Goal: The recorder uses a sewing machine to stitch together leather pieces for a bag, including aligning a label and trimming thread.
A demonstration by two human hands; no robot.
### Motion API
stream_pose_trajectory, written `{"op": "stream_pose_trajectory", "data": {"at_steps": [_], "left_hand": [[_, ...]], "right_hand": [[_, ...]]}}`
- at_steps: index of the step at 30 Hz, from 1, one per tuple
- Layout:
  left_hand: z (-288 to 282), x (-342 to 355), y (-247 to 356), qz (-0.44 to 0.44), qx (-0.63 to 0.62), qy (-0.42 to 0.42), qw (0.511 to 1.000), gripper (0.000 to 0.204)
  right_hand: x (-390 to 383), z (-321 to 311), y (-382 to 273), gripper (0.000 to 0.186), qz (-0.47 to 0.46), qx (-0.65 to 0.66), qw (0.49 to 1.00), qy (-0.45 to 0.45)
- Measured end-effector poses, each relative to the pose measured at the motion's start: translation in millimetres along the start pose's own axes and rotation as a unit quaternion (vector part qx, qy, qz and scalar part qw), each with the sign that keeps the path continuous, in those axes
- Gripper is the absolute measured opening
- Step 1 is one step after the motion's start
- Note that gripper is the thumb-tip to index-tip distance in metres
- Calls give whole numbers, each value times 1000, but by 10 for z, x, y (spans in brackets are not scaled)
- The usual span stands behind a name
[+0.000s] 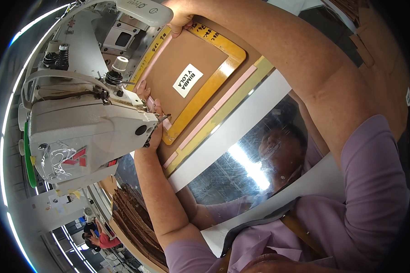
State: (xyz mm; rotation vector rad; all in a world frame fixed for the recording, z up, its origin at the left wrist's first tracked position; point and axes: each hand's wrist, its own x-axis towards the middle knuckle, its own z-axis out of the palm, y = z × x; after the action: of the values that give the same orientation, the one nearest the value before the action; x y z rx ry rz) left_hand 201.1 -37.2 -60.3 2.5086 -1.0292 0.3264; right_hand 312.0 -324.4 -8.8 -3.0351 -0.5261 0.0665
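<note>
A flat sewing template (206, 57) lies under the machine: a brown panel within a yellow frame (225, 68), with pink strips along its edges. A white label (187, 81) with black print is on the brown panel. My left hand (152, 107) reaches beside the sewing machine head (91, 132), its fingers spread flat over the pink strip at the template's near left edge. The machine hides part of this hand. At the far corner my right hand (180, 20) grips the frame's edge, thumb on top; its other fingers are largely hidden.
A shiny reflective plate (241, 159) is set in the white table (234, 123) in front of me. Brown stacked pieces (134, 223) lie at lower left. Brown sheets (382, 59) are at the right. Two people (102, 236) sit far off at lower left.
</note>
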Motion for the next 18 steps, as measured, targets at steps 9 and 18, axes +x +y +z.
{"op": "stream_pose_trajectory", "data": {"at_steps": [9,18], "left_hand": [[-10,-26,33,-33,-6,-15,999,32],[-55,-7,54,-47,-4,-46,998,51]], "right_hand": [[-278,-158,75,55,41,18,999,-12],[-357,-198,-249,39,-21,-32,999,8]]}}
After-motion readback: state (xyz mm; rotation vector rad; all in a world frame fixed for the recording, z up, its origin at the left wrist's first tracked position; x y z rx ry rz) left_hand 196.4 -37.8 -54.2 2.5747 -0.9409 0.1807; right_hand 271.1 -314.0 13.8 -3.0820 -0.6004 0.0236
